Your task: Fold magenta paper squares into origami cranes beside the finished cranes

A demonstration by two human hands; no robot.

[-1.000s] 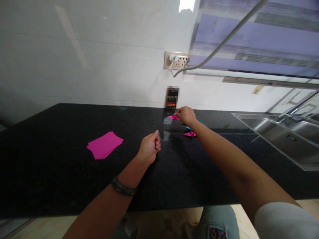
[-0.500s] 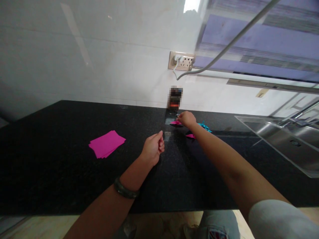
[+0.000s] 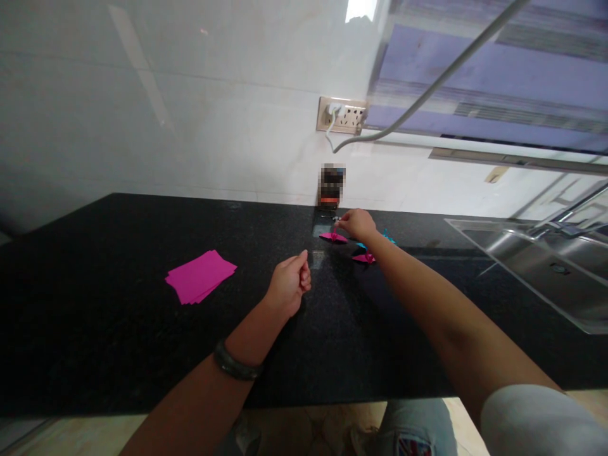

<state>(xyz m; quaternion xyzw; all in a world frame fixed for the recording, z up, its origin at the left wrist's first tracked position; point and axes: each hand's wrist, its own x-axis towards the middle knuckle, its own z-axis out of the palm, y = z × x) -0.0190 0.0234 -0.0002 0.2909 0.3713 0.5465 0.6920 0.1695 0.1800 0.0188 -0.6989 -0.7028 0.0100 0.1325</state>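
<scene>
My right hand (image 3: 358, 223) reaches to the back of the counter, its fingertips pinching the raised tip of a pink paper crane (image 3: 334, 237). The crane's folded wings spread just over the dark surface; whether it touches the counter I cannot tell. Just in front of the forearm lies a second pink paper crane (image 3: 363, 258), partly covered by the arm. Blue folded paper pieces (image 3: 388, 237) show behind the wrist. My left hand (image 3: 291, 283) rests closed on the counter, thumb on top of the curled fingers, with nothing visible in it.
Pink paper sheets (image 3: 202, 277) lie stacked to the left on the black counter (image 3: 118, 342). A blurred-out dark item (image 3: 331, 187) stands against the wall, below a socket (image 3: 342, 115) with a plugged-in cable. On the right is a steel sink (image 3: 546, 266).
My right fingers have lifted slightly on the pink crane's tip, and more of its wings shows. The second pink crane is less covered. My left hand keeps its closed shape.
</scene>
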